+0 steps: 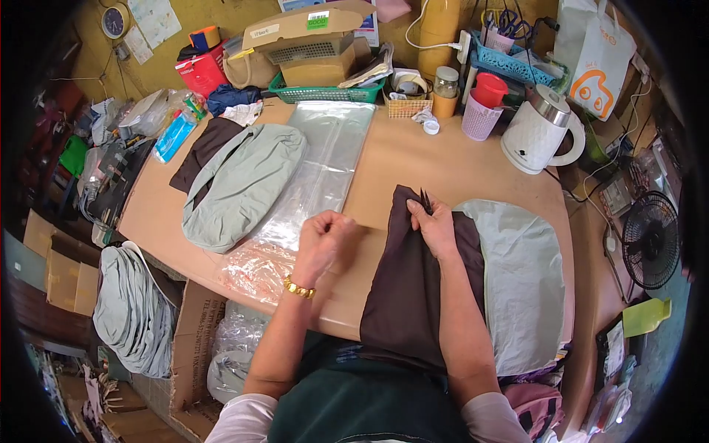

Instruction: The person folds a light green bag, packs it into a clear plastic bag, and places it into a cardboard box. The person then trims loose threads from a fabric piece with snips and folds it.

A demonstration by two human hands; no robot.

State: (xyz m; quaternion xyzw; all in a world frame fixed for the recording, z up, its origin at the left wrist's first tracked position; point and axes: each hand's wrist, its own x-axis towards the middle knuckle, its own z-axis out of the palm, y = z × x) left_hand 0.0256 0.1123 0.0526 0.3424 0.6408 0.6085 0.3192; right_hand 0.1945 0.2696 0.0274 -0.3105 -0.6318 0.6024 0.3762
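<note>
My right hand [436, 227] is closed round small black thread snips [426, 201], their points upward. It also grips the upper edge of a dark brown cloth [402, 284], which hangs over the table's front edge toward my lap. My left hand [323, 242], above a gold bracelet, is raised with its fingers curled together; whatever it pinches, if anything, is too small to make out. Under the right forearm and beside the brown cloth lies a pale grey-green cloth piece [521, 284]. A grey-green fabric piece with a slit opening [255, 181] rests at the left on another brown cloth [207, 151].
Clear plastic bags [325, 159] lie flat on the table [413, 159]. A white kettle [538, 133], a lilac cup [480, 118] and a green basket [325, 94] stand at the back. Stacked grey cloths [133, 310] hang at left beside a cardboard box [196, 354]. A fan [650, 240] is at right.
</note>
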